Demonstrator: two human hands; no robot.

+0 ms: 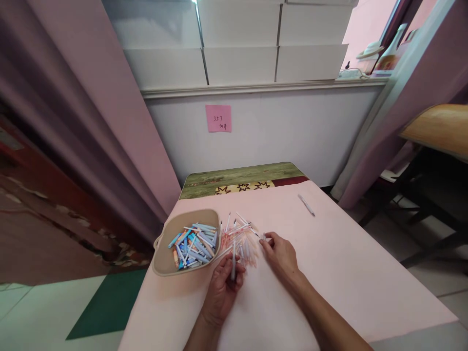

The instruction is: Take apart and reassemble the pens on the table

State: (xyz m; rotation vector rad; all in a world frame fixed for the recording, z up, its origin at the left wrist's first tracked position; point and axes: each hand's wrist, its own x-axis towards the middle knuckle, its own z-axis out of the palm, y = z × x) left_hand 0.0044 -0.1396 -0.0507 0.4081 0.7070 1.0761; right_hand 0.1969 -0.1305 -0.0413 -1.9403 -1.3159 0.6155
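My left hand (225,275) is closed around a slim white pen (234,263), which stands nearly upright between thumb and fingers. To its right, my right hand (278,249) pinches a small pale, see-through piece (263,238) that I cannot name for sure. Between and beyond both hands spreads a loose pile of clear and pinkish thin pieces (246,246), mixed with thin white sticks, some with dark tips (253,229). Close by on the left, a beige basket (163,265) holds many blue, grey-white and orange pen-like tubes (197,243).
A grey-white pen (306,204) lies apart at the table's far right. Pink cloth (351,263) covers most of the table, with a patterned green strip (241,175) at the back. A white wall carries a pink note (218,118). A dark stool (431,180) stands at right.
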